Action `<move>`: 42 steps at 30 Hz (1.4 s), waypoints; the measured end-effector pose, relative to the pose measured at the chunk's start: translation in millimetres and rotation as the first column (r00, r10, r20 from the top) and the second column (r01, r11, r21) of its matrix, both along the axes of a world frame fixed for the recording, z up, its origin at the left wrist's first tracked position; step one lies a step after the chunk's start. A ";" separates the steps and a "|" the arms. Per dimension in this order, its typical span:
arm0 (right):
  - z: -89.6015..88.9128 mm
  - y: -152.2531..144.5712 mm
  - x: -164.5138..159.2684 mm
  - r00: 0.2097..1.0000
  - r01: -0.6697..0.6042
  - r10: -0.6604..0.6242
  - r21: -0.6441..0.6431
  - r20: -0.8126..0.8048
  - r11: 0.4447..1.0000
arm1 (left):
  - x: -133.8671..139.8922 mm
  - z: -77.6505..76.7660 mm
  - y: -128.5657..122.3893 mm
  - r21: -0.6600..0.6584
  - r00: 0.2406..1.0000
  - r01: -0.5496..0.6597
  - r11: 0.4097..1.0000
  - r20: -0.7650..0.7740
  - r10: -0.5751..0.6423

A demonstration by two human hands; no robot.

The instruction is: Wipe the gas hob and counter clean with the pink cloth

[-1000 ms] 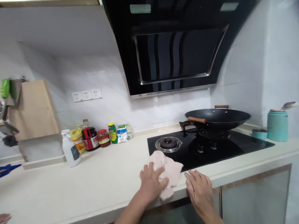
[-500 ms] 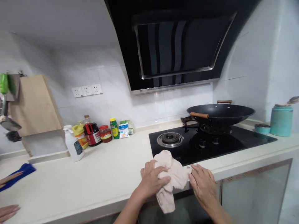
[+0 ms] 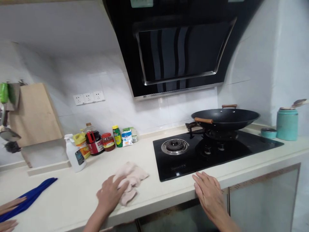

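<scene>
My left hand (image 3: 109, 195) presses on a crumpled pale pink cloth (image 3: 134, 175) on the white countertop (image 3: 79, 196), left of the stove. Its thumb and fingers are curled over the cloth's left side, and part of the palm side is hidden. At the front edge of the counter, just below the black gas stove (image 3: 169, 167), rests my right hand (image 3: 209, 195). Its fingers are stretched out and it holds nothing.
Another person's hand (image 3: 12, 206) lies on a blue cloth (image 3: 36, 193) at far left. Along the wall stand a white spray bottle (image 3: 75, 154), a dark sauce bottle (image 3: 94, 140) and a red-lidded jar (image 3: 108, 142). A wok (image 3: 225, 119) sits on the right burner, below the range hood (image 3: 178, 54).
My left hand has moved left with the pink cloth, from the stove's front edge onto the countertop. My right hand stays near the edge, apart from the cloth. The blue cloth has shifted and stretched rightward.
</scene>
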State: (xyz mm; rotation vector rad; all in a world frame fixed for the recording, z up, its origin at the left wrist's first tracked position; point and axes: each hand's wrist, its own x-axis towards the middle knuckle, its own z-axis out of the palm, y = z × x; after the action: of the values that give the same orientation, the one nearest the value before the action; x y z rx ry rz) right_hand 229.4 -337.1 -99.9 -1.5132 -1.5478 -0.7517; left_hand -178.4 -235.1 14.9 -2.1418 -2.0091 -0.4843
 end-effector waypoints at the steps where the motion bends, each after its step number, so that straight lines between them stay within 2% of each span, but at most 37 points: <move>1: -0.1 0.3 -0.3 1.000 0.000 0.000 0.000 -0.003 1.000 | -16.6 1.2 1.2 0.025 0.999 -0.038 0.999 -0.006 0.038; 4: -0.3 1.0 -0.5 1.000 0.002 -0.002 0.006 -0.013 1.000 | -52.2 3.6 -5.3 0.077 0.996 -0.085 0.993 -0.027 0.087; 6: -0.1 1.2 -0.2 1.000 -0.001 0.001 0.011 -0.018 1.000 | -62.1 0.7 -15.8 0.111 0.991 -0.125 0.986 -0.027 0.129; 9: -0.4 1.4 0.7 1.000 -0.013 0.014 0.011 -0.023 1.000 | -59.9 -11.1 -35.6 0.187 0.970 -0.239 0.953 -0.005 0.244; 11: -1.6 1.7 1.4 0.999 -0.021 0.021 0.007 -0.024 1.000 | -51.0 -21.0 -49.8 0.248 0.960 -0.265 0.932 -0.021 0.279; 15: -5.7 3.0 2.4 1.000 -0.012 0.012 0.007 -0.028 1.000 | -20.7 -37.0 -75.7 0.311 0.978 -0.164 0.936 -0.071 0.195; 19: -7.7 4.6 3.1 1.000 -0.011 0.011 0.025 -0.021 1.000 | 25.4 -49.0 -91.4 0.329 0.997 -0.037 0.944 -0.047 0.055; 27: -6.0 4.6 3.9 1.000 -0.012 0.012 0.056 -0.002 0.998 | 129.9 -68.6 -104.4 0.225 0.978 0.205 0.952 -0.004 -0.210; 31: -5.8 4.7 5.1 0.999 -0.027 0.026 0.061 0.019 0.998 | 154.2 -71.6 -105.7 0.232 0.956 0.267 0.935 0.055 -0.287; 33: -5.7 4.4 5.7 0.999 -0.026 0.025 0.048 0.024 0.999 | 150.7 -73.0 -103.2 0.254 0.950 0.289 0.923 0.043 -0.310; 36: -4.9 3.0 6.1 1.000 -0.008 0.007 0.027 0.025 1.000 | 126.3 -76.4 -95.9 0.298 0.945 0.316 0.901 -0.015 -0.326; 42: -2.1 -0.4 5.1 1.000 -0.013 0.013 -0.007 0.025 1.000 | 33.8 -85.6 -79.1 0.413 0.969 0.244 0.878 -0.065 -0.239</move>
State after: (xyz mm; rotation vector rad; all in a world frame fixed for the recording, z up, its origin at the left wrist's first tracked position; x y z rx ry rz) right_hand 234.5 -337.6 -102.0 -1.5025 -1.5785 -0.7611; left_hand -144.6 -314.2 -70.7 -2.1111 -1.4604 -0.8504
